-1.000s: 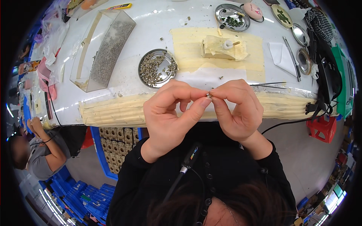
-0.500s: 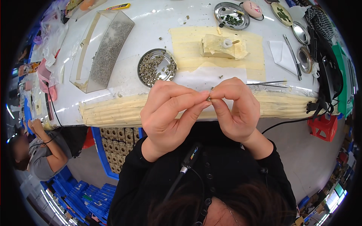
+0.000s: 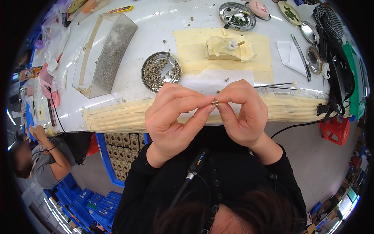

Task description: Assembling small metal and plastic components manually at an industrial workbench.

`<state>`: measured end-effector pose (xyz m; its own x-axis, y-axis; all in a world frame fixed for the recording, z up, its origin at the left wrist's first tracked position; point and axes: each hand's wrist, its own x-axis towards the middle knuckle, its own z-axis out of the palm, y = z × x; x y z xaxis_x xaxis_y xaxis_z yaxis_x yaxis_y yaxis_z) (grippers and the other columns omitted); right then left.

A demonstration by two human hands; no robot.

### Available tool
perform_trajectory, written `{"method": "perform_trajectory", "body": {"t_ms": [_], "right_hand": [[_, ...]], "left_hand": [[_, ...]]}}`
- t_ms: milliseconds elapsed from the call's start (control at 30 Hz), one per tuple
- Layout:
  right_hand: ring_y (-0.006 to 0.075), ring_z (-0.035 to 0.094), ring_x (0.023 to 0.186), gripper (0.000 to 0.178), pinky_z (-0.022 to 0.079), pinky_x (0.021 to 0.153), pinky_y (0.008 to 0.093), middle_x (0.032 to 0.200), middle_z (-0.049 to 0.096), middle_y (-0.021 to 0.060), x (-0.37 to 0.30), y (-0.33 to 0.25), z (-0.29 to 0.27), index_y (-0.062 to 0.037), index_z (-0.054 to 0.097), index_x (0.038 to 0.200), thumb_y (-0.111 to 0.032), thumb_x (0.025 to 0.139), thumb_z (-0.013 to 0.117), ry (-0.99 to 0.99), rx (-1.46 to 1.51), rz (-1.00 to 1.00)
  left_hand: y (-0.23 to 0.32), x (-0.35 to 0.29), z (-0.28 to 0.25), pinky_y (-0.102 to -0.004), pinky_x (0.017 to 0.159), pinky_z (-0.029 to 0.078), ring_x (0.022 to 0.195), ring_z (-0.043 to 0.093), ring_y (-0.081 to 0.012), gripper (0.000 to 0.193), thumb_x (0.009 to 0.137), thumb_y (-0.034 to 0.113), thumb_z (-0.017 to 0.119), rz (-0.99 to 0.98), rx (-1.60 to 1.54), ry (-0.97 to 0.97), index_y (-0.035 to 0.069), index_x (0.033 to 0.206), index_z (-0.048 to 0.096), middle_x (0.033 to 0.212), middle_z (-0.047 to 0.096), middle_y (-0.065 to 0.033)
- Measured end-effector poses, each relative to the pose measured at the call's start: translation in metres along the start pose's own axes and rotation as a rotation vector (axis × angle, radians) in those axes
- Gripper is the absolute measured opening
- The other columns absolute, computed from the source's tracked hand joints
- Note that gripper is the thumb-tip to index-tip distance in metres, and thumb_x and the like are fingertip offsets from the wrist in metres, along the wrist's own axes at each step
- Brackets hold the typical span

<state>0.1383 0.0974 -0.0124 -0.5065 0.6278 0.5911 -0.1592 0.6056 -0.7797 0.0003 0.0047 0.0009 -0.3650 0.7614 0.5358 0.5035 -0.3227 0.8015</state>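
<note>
A tiny metallic piece, too small to name its kind, sits between both hands' fingertips, just past the table's taped front edge. My left hand pinches it from the left with thumb and forefinger. From the right, the thumb and forefinger of my right hand close on it too. Beyond my left hand stands a round metal dish with many small metal parts. Farther back, a tape-wrapped block carries a small white cup with a wooden stick in it.
A clear slanted bin of small grains stands at left. Far right are a metal plate with dark green pieces, a folded white paper and a pen-like rod. A co-worker sits at left, near a blue crate.
The tiny piece has turned slightly between my fingertips and more of it shows. Both hands keep their pinch in almost the same place. The view has shifted slightly.
</note>
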Motion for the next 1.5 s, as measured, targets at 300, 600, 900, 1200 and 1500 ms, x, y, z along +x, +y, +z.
{"method": "perform_trajectory", "body": {"t_ms": [300,600,900,1200,1500], "right_hand": [[0.0227,0.06,0.069,0.019,0.049,0.059,0.0309,0.079,0.064,0.0076,0.001,0.002,-0.003,-0.001,0.064,0.088,0.007,0.073,0.073,-0.029,-0.055,-0.032],[0.0228,0.061,0.07,0.017,0.049,0.059,0.0305,0.079,0.064,0.008,0.002,0.004,-0.003,-0.001,0.065,0.087,0.007,0.074,0.072,-0.031,-0.055,-0.029],[0.0201,0.06,0.072,0.021,0.047,0.06,0.0281,0.082,0.062,0.0077,0.029,0.011,-0.036,-0.0021,0.07,0.093,0.004,0.074,0.075,0.092,-0.382,-0.039],[0.0212,0.058,0.074,0.013,0.046,0.062,0.0308,0.079,0.06,0.0054,0.059,0.031,-0.04,-0.0055,0.07,0.09,-0.006,0.078,0.076,0.043,-0.618,-0.041],[0.017,0.059,0.074,0.009,0.048,0.065,0.0258,0.085,0.064,0.0083,0.053,0.005,-0.044,0.0019,0.066,0.09,0.002,0.082,0.07,0.18,-0.294,-0.125]], "left_hand": [[-0.002,-0.001,-0.001,-0.0301,0.069,0.041,0.077,0.056,-0.0186,0.023,0.07,-0.008,0.074,0.047,0.033,-0.042,0.0,0.091,0.071,0.083,0.067,-0.0082],[-0.006,0.003,-0.001,-0.0304,0.068,0.042,0.075,0.057,-0.0191,0.024,0.067,-0.008,0.075,0.115,0.053,-0.044,0.001,0.09,0.071,0.082,0.067,-0.0077],[-0.007,0.012,0.003,-0.0308,0.068,0.043,0.074,0.057,-0.0204,0.023,0.065,-0.009,0.073,0.156,0.21,-0.006,0.0,0.086,0.069,0.08,0.065,-0.0075],[-0.01,0.018,0.008,-0.031,0.068,0.043,0.073,0.056,-0.021,0.02,0.066,-0.009,0.072,0.109,0.187,0.014,-0.001,0.084,0.068,0.079,0.064,-0.008],[-0.007,0.017,0.008,-0.031,0.068,0.043,0.072,0.057,-0.021,0.018,0.067,-0.008,0.072,0.057,0.167,0.02,-0.001,0.082,0.067,0.077,0.064,-0.0086]]}}
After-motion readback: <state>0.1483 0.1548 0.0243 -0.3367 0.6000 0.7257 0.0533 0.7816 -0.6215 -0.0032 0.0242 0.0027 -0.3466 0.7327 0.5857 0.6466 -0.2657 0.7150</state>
